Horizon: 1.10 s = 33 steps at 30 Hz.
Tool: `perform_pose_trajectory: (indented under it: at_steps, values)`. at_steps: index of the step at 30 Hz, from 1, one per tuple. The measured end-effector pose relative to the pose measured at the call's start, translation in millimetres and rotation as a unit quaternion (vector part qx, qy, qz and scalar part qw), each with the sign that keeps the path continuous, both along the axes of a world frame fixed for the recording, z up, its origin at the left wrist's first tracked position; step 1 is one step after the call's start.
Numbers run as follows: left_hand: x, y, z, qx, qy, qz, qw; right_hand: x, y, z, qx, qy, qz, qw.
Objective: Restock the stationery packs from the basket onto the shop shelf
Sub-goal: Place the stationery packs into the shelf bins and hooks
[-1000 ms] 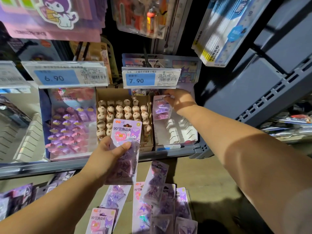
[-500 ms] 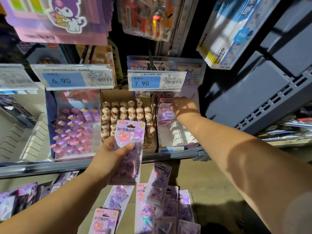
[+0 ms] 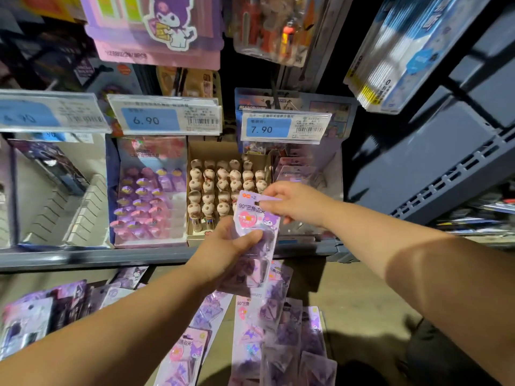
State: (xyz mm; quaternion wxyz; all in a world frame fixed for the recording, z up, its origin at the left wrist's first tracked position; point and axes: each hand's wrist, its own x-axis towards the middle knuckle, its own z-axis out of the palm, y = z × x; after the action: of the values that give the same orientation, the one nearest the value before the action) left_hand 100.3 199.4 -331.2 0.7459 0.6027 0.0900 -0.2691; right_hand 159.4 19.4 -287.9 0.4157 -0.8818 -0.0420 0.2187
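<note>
My left hand (image 3: 228, 246) grips a small stack of purple stationery packs (image 3: 255, 218) in front of the shelf edge, thumb across the front pack. My right hand (image 3: 295, 203) pinches the top corner of the front pack. Behind them, a white display tray (image 3: 331, 174) at the right of the shelf, under the 7.90 price tag (image 3: 285, 126), holds a few of the same packs (image 3: 295, 171). More purple packs (image 3: 278, 330) lie loose below the shelf. No basket can be made out.
A cardboard box of round-headed figures (image 3: 223, 185) and a pink-purple display box (image 3: 150, 196) sit left of the tray. Hanging packs (image 3: 156, 29) crowd the space above. A grey shelf frame (image 3: 446, 174) stands to the right.
My right hand has come back from the white tray, leaving a pack there, and now pinches the top of the stack in my left hand. The view has shifted slightly.
</note>
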Motion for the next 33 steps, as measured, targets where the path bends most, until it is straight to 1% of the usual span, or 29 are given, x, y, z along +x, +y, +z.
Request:
perform_pose_trajectory:
  at_steps: [2,5,6,9,12,13,16,18,20,21,22,23,25,26,28,31,32,33]
  values:
    - [-4.5,-4.4,4.1,-0.009,-0.005,-0.024,1.000,-6.3,-1.1,-4.3,0.000,0.013,0.002,1.000]
    - [-9.6,-6.4,3.9,-0.010,0.003,-0.062,0.998,-10.8,-14.8,-0.4,-0.032,0.026,0.026,0.999]
    - [-11.1,-5.3,2.6,-0.002,0.005,-0.081,0.997,-11.1,-21.4,2.9,-0.036,0.033,0.020,0.999]
    - [-18.0,0.0,-5.0,0.083,-0.019,-0.157,0.984,-8.6,-44.4,12.5,-0.028,0.035,-0.045,0.998]
    - [-22.8,8.1,-17.3,0.147,-0.020,-0.149,0.978,-2.3,-64.6,22.9,0.024,0.035,-0.113,0.993]
    - [-23.6,10.8,-20.9,0.162,-0.017,-0.143,0.976,1.1,-69.6,25.1,0.026,0.024,-0.129,0.991]
    - [-24.1,19.6,-29.6,0.206,-0.014,-0.139,0.969,11.0,-77.3,32.1,-0.036,-0.068,-0.141,0.987]
    - [-23.5,25.1,-33.6,0.238,-0.019,-0.141,0.961,16.9,-77.4,30.1,-0.090,-0.129,-0.161,0.974]
    - [-22.7,31.1,-40.0,0.274,-0.022,-0.142,0.951,21.2,-74.9,23.0,-0.166,-0.191,-0.153,0.955]
    - [-22.6,34.2,-44.5,0.295,-0.024,-0.146,0.944,23.1,-73.3,18.8,-0.188,-0.208,-0.146,0.949]
    - [-23.4,37.4,-49.4,0.326,-0.031,-0.159,0.932,24.3,-70.9,15.0,-0.189,-0.216,-0.139,0.948]
    - [-25.2,40.7,-54.3,0.370,-0.044,-0.182,0.910,25.9,-68.6,11.2,-0.185,-0.213,-0.140,0.949]
    - [-32.9,48.6,-64.2,0.456,-0.068,-0.241,0.854,29.7,-63.0,6.8,-0.198,-0.195,-0.145,0.950]
    - [-38.6,53.3,-70.0,0.485,-0.070,-0.268,0.829,31.9,-60.1,5.1,-0.227,-0.192,-0.132,0.946]
    - [-53.8,63.0,-83.5,0.525,-0.067,-0.321,0.785,32.9,-52.6,0.6,-0.269,-0.193,-0.090,0.939]
    - [-79.4,75.1,-101.1,0.563,-0.080,-0.393,0.723,30.9,-48.9,-3.3,-0.270,-0.189,-0.077,0.941]
    - [-87.1,78.8,-106.2,0.568,-0.084,-0.412,0.707,30.8,-48.5,-4.2,-0.278,-0.190,-0.081,0.938]
    - [-93.8,82.7,-109.9,0.568,-0.086,-0.427,0.699,32.6,-48.5,-4.7,-0.275,-0.188,-0.080,0.939]
